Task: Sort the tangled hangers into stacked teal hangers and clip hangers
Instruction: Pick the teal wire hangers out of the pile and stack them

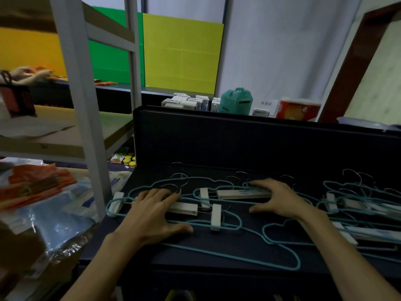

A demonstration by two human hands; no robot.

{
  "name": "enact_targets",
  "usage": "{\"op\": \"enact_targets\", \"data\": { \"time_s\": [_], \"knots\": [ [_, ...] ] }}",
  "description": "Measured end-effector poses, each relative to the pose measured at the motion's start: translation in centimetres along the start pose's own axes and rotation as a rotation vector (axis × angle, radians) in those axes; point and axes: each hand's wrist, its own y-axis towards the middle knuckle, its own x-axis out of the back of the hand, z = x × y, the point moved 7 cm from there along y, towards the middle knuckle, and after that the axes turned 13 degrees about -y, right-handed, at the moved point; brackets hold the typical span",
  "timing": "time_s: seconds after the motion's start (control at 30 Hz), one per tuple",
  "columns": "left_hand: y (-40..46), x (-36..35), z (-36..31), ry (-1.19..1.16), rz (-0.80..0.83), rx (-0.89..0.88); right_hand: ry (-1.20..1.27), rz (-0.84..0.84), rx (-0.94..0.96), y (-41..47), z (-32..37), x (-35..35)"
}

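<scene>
A grey metal shelving rack (86,118) stands at the far left, with crinkled plastic-wrapped packages (43,205) heaped at its foot, just beside the left edge of a dark counter (217,255). On that counter, a tangle of teal wire hangers (236,222) and white clip hangers (183,208) spreads from the left edge to the right one, their metal hooks pointing toward the upright dark panel (238,140) along the back edge. Near the left edge, a white clip (116,204) lies against a teal loop. The person's left hand (152,211) lies palm down on the heap just to the right of it, fingers extended and slightly spread over one clip hanger's white bar, thumb resting flat on the counter near a teal wire. Between the hands, two white clips (216,217) sit upright across the teal wires. The right hand (275,197) rests palm down toward the middle of the counter, fingers straight and together on a second white bar (243,194), thumb held apart below it; neither hand is curled around anything. Toward the right edge, more teal hangers and clip hangers (364,213) lie piled over one another, too knotted to count. Behind the panel stand small white boxes (188,102), a teal jug (236,102) and a red-and-white pack (299,109).
</scene>
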Motion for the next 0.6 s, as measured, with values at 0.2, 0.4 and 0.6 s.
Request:
{"op": "enact_targets", "data": {
  "time_s": [0.2, 0.4, 0.6],
  "knots": [
    [0.2, 0.9, -0.8, 0.023, -0.051, -0.005, 0.051, -0.074, 0.037, -0.6, 0.2, 0.9],
    [0.5, 1.4, -1.8, 0.023, -0.099, -0.033, -0.023, -0.168, 0.074, -0.6, 1.0, 2.0],
    [2.0, 2.9, -3.4, 0.037, -0.160, -0.088, -0.161, -0.303, 0.009, -2.8, 1.3, 5.4]
  ]
}}
